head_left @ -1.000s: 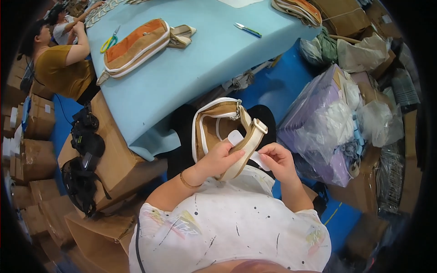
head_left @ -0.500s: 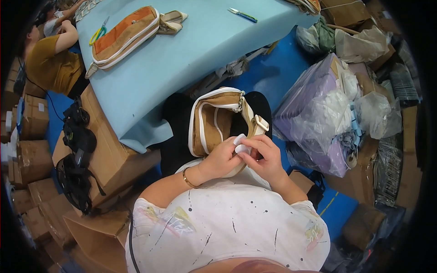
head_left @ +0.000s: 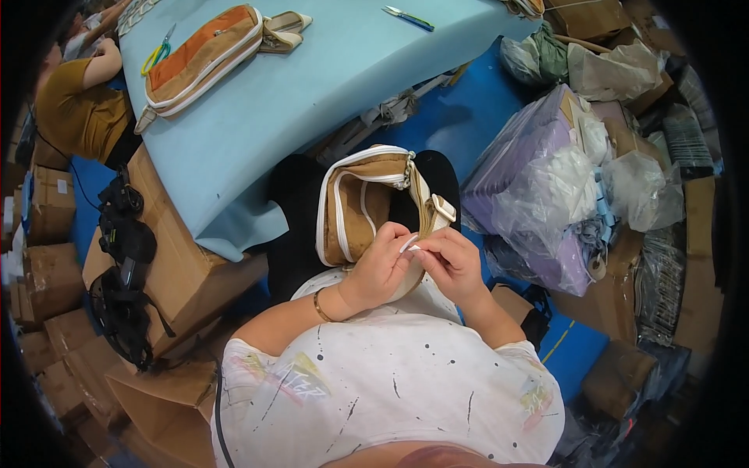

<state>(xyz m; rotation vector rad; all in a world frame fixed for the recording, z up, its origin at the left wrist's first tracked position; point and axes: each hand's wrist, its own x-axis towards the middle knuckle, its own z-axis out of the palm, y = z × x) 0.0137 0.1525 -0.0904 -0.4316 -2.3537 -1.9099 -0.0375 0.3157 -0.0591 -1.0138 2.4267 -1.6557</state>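
Observation:
A tan bag (head_left: pixel 334 226) with white trim rests open across my lap, its inside turned up toward me. Close to its right edge, my left hand (head_left: pixel 378 271) and my right hand (head_left: pixel 454 267) meet, fingertips pinching a small white piece (head_left: pixel 409 243), thin like paper or tape. Much of that piece is hidden by the fingers. Just beyond my right hand, the bag's light strap (head_left: pixel 424 204) runs up to a white buckle (head_left: pixel 444 208).
On the blue-covered table (head_left: pixel 312 86) lie an orange and tan bag (head_left: pixel 204 54), yellow-green-handled scissors (head_left: pixel 157 56) and thread snips (head_left: pixel 409 18). A person in a mustard top (head_left: pixel 82 117) sits at left. Cardboard boxes (head_left: pixel 191 257) flank me; a plastic-covered purple bundle (head_left: pixel 523 187) stands at right.
My fingers have drawn together over the white piece, which showed as two curled flaps before and now shows as a thin sliver. The view has shifted slightly.

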